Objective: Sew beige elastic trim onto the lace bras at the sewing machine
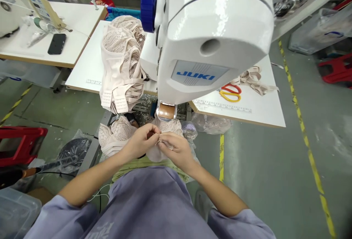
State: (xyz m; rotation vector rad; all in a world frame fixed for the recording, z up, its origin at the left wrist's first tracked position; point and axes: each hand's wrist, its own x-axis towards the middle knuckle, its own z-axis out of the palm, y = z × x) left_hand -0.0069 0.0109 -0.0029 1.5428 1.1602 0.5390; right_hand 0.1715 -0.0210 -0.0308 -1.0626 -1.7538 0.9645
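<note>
A beige lace bra (117, 132) lies across my lap, below the head of a white sewing machine (217, 41). My left hand (144, 140) pinches a thin edge of the bra between thumb and fingers. Close against it, my right hand (177, 151) is also closed on the same pale fabric, its fingertips meeting those of the left. Part of the bra hangs between and beneath both hands. Exactly which strip the fingertips grip is too small to make out. Just beyond the hands is the machine's needle area, with a clear guard (166, 111).
A pile of beige bras (121, 63) rests on the white table left of the machine. Scissors (231, 92) with red and yellow handles lie to the right, near loose straps (255, 79). A black phone (57, 44) is on the neighbouring table. Red stools stand on both sides.
</note>
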